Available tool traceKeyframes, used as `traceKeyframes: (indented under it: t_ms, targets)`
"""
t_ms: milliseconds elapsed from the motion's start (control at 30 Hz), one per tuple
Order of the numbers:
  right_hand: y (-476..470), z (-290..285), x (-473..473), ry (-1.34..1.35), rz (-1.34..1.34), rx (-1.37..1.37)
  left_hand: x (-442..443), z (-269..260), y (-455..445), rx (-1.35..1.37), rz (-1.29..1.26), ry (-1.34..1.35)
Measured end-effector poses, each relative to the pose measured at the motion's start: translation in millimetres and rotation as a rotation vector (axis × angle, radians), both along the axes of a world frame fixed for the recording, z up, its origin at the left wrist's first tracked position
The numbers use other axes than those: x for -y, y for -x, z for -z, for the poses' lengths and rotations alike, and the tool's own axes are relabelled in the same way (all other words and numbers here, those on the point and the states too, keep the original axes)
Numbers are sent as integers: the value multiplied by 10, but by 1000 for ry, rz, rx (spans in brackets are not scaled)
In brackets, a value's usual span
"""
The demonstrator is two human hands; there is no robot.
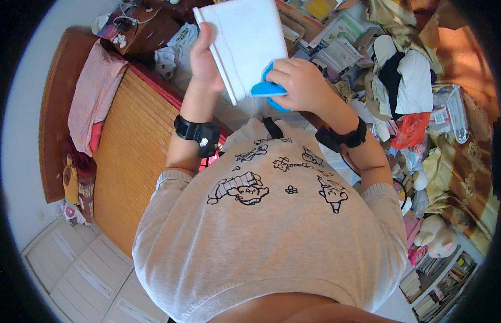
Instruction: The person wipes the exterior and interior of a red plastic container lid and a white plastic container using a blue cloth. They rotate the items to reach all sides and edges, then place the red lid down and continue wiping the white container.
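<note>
Near the top of the view, a white box-like object (246,44) with a raised rim along its left side is held up in front of me. My left hand (206,64) grips that rim, thumb on the near side and the other fingers hidden behind. At the lower right corner of the white object, my right hand (299,82) holds a bunched blue cloth (268,89) against its surface. Parts of the cloth stick out between and below the fingers. What lies behind the white object cannot be seen.
On the left is a bed with a woven mat (129,153) and a pink cloth (97,89). A cluttered surface at right bears clothes (414,82), a red plastic bag (412,129) and packages. Below it stand shelves of books (440,278). White cabinets (85,278) are at lower left.
</note>
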State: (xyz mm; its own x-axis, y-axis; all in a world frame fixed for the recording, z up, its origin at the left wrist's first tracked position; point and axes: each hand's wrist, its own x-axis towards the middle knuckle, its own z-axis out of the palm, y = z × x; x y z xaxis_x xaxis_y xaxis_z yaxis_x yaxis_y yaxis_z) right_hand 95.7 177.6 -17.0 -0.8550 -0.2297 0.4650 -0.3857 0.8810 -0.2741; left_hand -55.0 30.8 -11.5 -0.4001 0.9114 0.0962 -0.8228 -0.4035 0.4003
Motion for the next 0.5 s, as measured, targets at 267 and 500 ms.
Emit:
traceKeyframes:
  t_ms: [267, 500]
  targets:
    - [109, -13, -213, 50, 364, -206, -226, -124, -134, -213, -156, 216]
    - [75, 41, -148, -86, 206, -231, -397, -84, -278, -252, -121, 255]
